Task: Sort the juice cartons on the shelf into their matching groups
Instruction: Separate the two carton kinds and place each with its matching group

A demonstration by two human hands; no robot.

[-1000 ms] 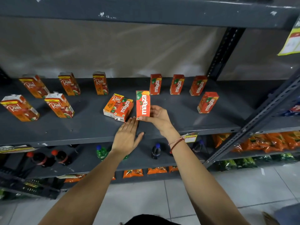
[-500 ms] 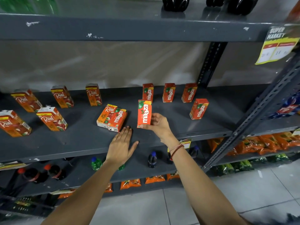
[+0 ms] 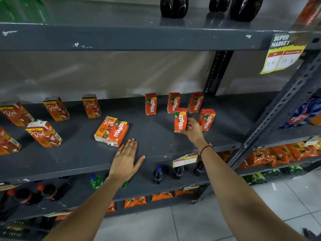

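While the right hand (image 3: 192,130) clamps an upright Maaza carton (image 3: 180,119) right of frame centre, beside the standing Maaza group (image 3: 173,102), the left hand (image 3: 126,160) lies flat, fingers spread, on the grey shelf (image 3: 78,153). Two mixed cartons (image 3: 112,131) lie flat at centre; Real cartons (image 3: 56,108) stand at left.

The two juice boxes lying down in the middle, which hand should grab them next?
Probably the left hand. It rests flat on the shelf, fingertips right beside the lying Maaza carton and Real carton. The right hand is busy, gripping an upright Maaza carton farther right.
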